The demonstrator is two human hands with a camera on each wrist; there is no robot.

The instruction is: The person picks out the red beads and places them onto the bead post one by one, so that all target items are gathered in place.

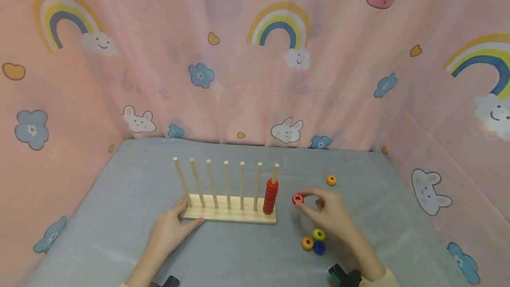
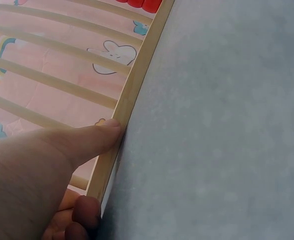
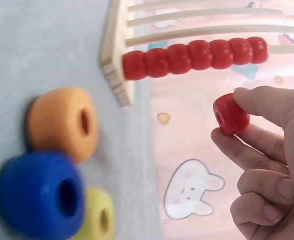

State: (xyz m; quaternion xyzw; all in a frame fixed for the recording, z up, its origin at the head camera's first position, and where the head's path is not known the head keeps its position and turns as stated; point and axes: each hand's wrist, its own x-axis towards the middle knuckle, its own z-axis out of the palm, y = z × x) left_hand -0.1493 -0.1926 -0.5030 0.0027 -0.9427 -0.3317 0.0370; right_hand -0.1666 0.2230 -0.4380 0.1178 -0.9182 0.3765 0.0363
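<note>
A wooden peg rack [image 1: 235, 215] stands on the table, with a row of several upright pegs along its base. Red beads [image 1: 270, 196] are stacked on its rightmost peg; the other pegs are bare. My left hand [image 1: 169, 229] grips the left end of the base, thumb along the front edge and fingers round the end, as the left wrist view also shows. To the right of the stack, my right hand [image 1: 328, 211] pinches a single red bead [image 3: 231, 114] between thumb and fingertips, held apart from the rack with its hole visible.
Close by the right forearm lie an orange bead [image 1: 307, 243], a yellow bead [image 1: 318, 234] and a blue bead [image 1: 319, 247], grouped together. Another orange bead [image 1: 331, 180] sits farther back on the grey cloth [image 1: 131, 180]. A pink patterned curtain [image 1: 247, 101] encloses the table's back and sides.
</note>
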